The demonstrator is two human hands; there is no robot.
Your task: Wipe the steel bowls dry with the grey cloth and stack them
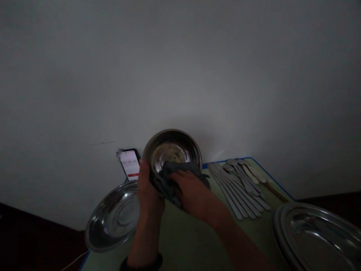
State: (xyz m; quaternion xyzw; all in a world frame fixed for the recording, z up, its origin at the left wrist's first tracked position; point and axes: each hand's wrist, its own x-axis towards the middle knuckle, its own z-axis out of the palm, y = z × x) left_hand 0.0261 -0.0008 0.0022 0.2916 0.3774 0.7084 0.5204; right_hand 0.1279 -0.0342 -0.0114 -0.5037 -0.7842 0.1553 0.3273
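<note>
A round metal bowl (172, 136) is held up, tilted so its inside faces me. My left hand (147, 188) grips it by the left side, thumb at the rim. My right hand (188, 188) presses a dark grey cloth (169, 171) against the lower inside of the bowl. The cloth hangs over the bowl's near rim and hides part of it. Some of the right fingers are bent into the cloth.
A second metal bowl (113, 222) lies at the left of the green table (186, 237), below a lit phone (130, 163). Several pieces of cutlery (239, 188) and brown chopsticks (276, 192) lie at the right. Stacked metal dishes (318, 241) occupy the near right corner. A wall (180, 67) stands behind.
</note>
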